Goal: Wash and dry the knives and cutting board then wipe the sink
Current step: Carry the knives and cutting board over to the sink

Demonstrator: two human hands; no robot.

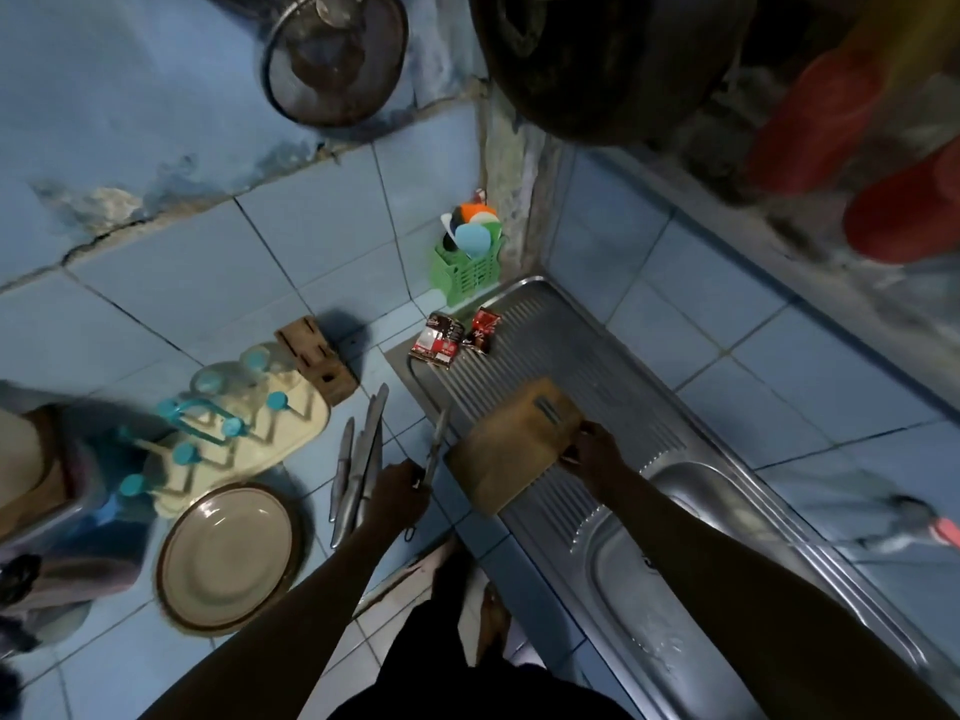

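A wooden cutting board (511, 446) lies on the ribbed steel drainboard (587, 356) of the sink. My right hand (595, 454) grips the board's right edge. My left hand (400, 493) is closed around the handle of a knife (439, 441), whose blade points away from me just left of the board. Several steel knives (361, 459) lie side by side on the blue tiled counter, left of my left hand. The sink basin (691, 517) sits partly under my right forearm.
A wooden knife block (317, 358) and a cream cup rack with teal pegs (244, 433) stand at the left. A beige plate (228, 556) lies near the front. Two sachets (454, 335) rest on the drainboard's far end, below a green utensil basket (467, 267). A tap (914, 517) juts in at right.
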